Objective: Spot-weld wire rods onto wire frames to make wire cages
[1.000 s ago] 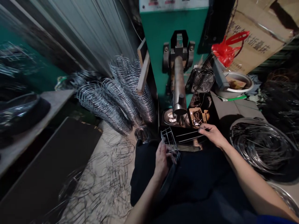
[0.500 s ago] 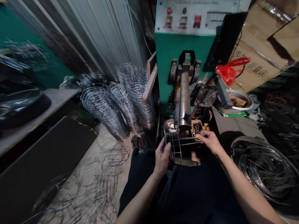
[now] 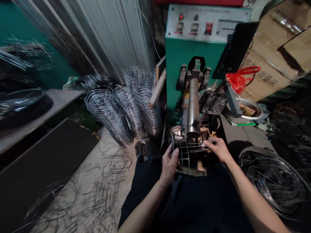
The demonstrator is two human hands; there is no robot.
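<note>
Left hand (image 3: pixel 169 163) grips a wire cage (image 3: pixel 184 159); right hand (image 3: pixel 217 148) pinches thin wires (image 3: pixel 195 147).
Nearest, the cage is between the hands, the wires reaching it from its 3 o'clock. The step looks like holding both close together; any shift calls for a steady pinch. Beyond, at 12 o'clock, a cylinder (image 3: pixel 193 110) juts from the machine (image 3: pixel 177 53); ring stacks (image 3: pixel 109 118) lie at 10. Fingers hide the wires' right ends; whether cage and wires touch is unclear.
</note>
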